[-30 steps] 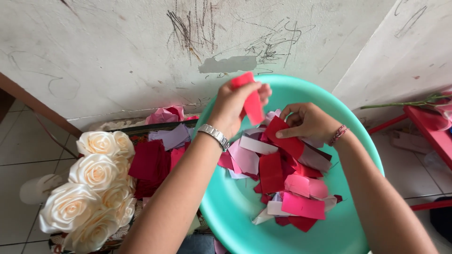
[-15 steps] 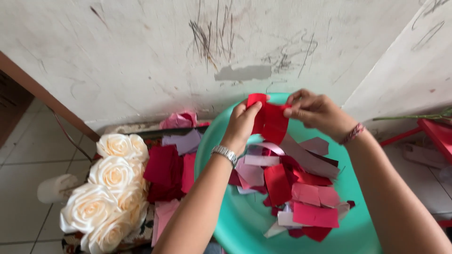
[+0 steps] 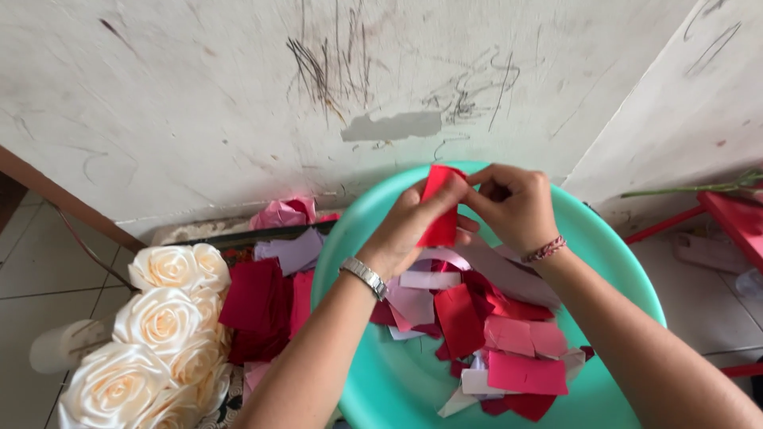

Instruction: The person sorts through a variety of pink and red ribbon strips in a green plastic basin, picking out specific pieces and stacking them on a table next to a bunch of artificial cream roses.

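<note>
Pinching one red fabric piece [image 3: 439, 208] between them, the left hand [image 3: 413, 230] and the right hand [image 3: 513, 206] meet above the far side of the teal basin [image 3: 381, 381]. The piece hangs with its long axis roughly upright: its top edge sits at the fingertips of both hands, and its lower end drops in front of the left palm. The left hand, closed on it from the side, covers more of the piece; the right hand grips only the upper corner, thumb and fingers shut. Directly below the hands lies a loose heap of red, pink and pale fabric pieces [image 3: 493, 342] in the basin, with bare basin floor nearer the person. Beyond the hands a scuffed white wall [image 3: 238, 103] stands close. Left of the left forearm, outside the rim, are more fabric pieces [image 3: 262, 302] and a cluster of cream fabric roses [image 3: 151, 326].
</note>
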